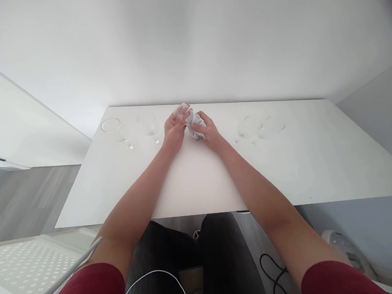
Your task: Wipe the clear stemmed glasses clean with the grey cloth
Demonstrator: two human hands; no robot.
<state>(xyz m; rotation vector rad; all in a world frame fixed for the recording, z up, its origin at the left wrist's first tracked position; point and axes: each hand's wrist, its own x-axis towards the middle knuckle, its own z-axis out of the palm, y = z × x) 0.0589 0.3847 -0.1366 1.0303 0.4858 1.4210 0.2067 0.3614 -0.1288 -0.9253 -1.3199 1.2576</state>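
Near the far edge of the white table [198, 178], my left hand [175, 129] is closed round a clear drinking glass [182, 111], which is tilted with its rim pointing away. My right hand [210, 128] grips a crumpled white cloth [196, 128] and presses it against the near part of the glass. The cloth hides the lower end of that glass. To the left are two clear stemmed glasses, one wide-rimmed glass [110, 125] and one wine glass [148, 123]. On the right, two more clear glasses [249, 127] [272, 126] appear close together.
A white wall [188, 43] rises behind the table. At the lower left is a white perforated panel [32, 264] with a grey cable [57, 284]. A white cord [158, 271] crosses my lap, and a black cable [276, 276] lies on the floor at right.
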